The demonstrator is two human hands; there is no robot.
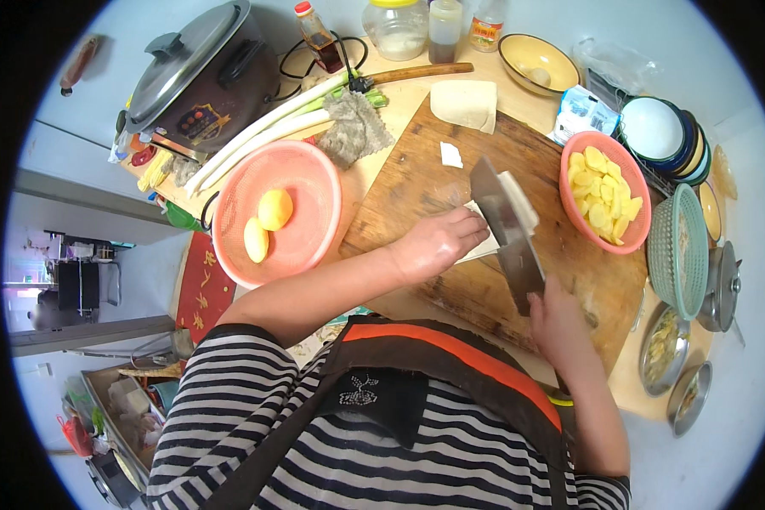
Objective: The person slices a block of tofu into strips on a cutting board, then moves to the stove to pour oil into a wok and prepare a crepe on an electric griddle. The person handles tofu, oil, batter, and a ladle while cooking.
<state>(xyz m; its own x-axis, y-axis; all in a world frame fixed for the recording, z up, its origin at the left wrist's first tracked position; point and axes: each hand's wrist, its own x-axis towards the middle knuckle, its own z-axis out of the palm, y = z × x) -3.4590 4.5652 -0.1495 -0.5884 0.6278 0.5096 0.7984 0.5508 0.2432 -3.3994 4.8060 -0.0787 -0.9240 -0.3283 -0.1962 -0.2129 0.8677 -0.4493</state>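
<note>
My right hand [558,322] is closed around the handle of a wide-bladed cleaver [510,245]. The blade stands on edge over the wooden cutting board [392,197]. My left hand [437,247], fingers curled, holds down a white slab that looks like firm tofu [482,250], its fingertips close to the blade's left face. Cut white pieces [520,201] lean just beyond the blade on the right. A small white scrap [451,155] lies nearer the far side of the board. Another whole white slab [464,105] rests at the board's far edge.
On the left, a pink colander [328,236] holds two peeled potatoes, with leeks [274,131] behind it. A pink basket [641,239] of potato slices sits at the board's right edge. A green basket [679,255] and metal bowls [666,376] stand farther right. A large cooker [197,95] is back left.
</note>
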